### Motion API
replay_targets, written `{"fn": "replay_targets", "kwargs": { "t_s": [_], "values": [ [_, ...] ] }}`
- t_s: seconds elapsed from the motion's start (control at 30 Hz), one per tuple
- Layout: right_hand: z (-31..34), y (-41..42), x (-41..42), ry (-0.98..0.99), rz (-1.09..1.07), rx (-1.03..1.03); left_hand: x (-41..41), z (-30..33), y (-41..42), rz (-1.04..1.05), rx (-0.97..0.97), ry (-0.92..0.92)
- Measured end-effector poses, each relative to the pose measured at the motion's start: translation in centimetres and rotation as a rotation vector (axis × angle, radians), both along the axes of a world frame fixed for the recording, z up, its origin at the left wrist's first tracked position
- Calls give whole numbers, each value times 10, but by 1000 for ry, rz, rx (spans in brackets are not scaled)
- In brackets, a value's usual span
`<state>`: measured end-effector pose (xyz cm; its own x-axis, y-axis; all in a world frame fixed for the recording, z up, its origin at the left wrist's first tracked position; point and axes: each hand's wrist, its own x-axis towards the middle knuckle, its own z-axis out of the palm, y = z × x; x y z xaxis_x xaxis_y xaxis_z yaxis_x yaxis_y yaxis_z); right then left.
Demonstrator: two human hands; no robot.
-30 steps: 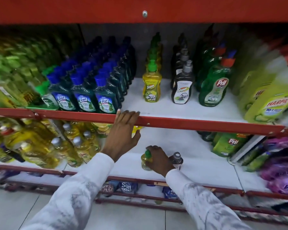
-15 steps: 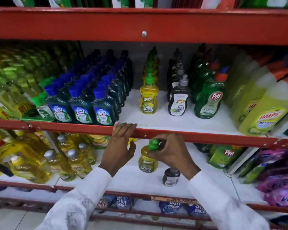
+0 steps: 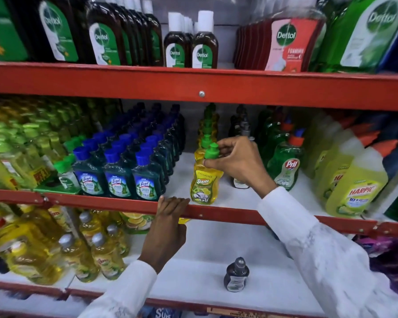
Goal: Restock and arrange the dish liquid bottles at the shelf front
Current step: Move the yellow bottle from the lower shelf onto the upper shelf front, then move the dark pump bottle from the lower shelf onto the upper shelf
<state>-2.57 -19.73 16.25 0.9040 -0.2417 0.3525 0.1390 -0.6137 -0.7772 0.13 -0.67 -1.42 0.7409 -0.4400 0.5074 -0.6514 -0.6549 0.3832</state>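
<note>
A yellow Super dish liquid bottle (image 3: 204,184) with a green cap stands at the front of the middle shelf (image 3: 230,196), ahead of a row of the same bottles (image 3: 206,131). My right hand (image 3: 236,162) grips it by the cap and neck. My left hand (image 3: 168,223) holds the red front rail (image 3: 101,200) of that shelf, fingers hooked over the edge. A dark grey-capped bottle (image 3: 236,275) stands alone on the lower shelf (image 3: 198,271). Behind my right hand a row of dark bottles (image 3: 240,184) is mostly hidden.
Blue-capped Lizol bottles (image 3: 117,177) fill the middle shelf's left, green Pril bottles (image 3: 285,168) and yellow Harpic bottles (image 3: 354,193) its right. Dettol bottles (image 3: 203,44) line the top shelf. Yellow oil-coloured bottles (image 3: 101,255) crowd the lower shelf's left.
My right hand has lifted the yellow bottle from the lower shelf up over the rail and onto the middle shelf's front. My left hand stays on the rail. The view has tilted upward.
</note>
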Motion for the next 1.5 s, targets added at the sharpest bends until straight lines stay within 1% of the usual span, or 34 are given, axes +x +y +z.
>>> {"fn": "replay_targets", "kwargs": {
  "t_s": [0.07, 0.23, 0.4, 0.67, 0.77, 0.87, 0.93, 1.0, 1.07, 1.13, 1.2, 1.27, 1.33, 1.4, 1.5],
  "values": [
    [0, 0, 12, 15, -13, 6, -1, 1, 0, 6, 0, 9],
    [-16, 2, 40, 77, -64, -69, -1, 1, 1, 1, -7, 27],
    [-25, 3, 45, 95, -56, -56, -1, 0, 0, -2, -7, 31],
    [-30, 7, 44, 125, -35, -89, -3, -6, -1, -8, -26, 12],
    [-29, 5, 29, 82, -21, -105, -6, -7, -2, 15, 3, -25],
    [-38, -6, -2, -46, -63, -117, -14, -8, -9, 65, 63, -79],
    [-56, -18, -30, -136, -96, -134, -25, -7, -19, 65, 72, -110],
    [-87, -35, -58, -153, -154, -133, -35, -8, -34, 15, 84, -143],
    [-125, -53, -79, -100, -209, -107, -42, -8, -53, -41, 97, -145],
    [-165, -67, -90, 32, -213, -81, -45, -7, -71, -79, 113, -130],
    [-207, -80, -93, 213, -161, -107, -47, -7, -86, -84, 139, -118],
    [-242, -84, -91, 384, -72, -178, -49, -8, -93, -69, 156, -96],
    [-268, -80, -88, 508, 16, -227, -49, -8, -95, -61, 151, -80],
    [-282, -73, -84, 563, 58, -246, -49, -7, -94, -65, 141, -73],
    [-288, -69, -75, 543, 42, -263, -48, -5, -93, -71, 141, -52]
  ]
}}
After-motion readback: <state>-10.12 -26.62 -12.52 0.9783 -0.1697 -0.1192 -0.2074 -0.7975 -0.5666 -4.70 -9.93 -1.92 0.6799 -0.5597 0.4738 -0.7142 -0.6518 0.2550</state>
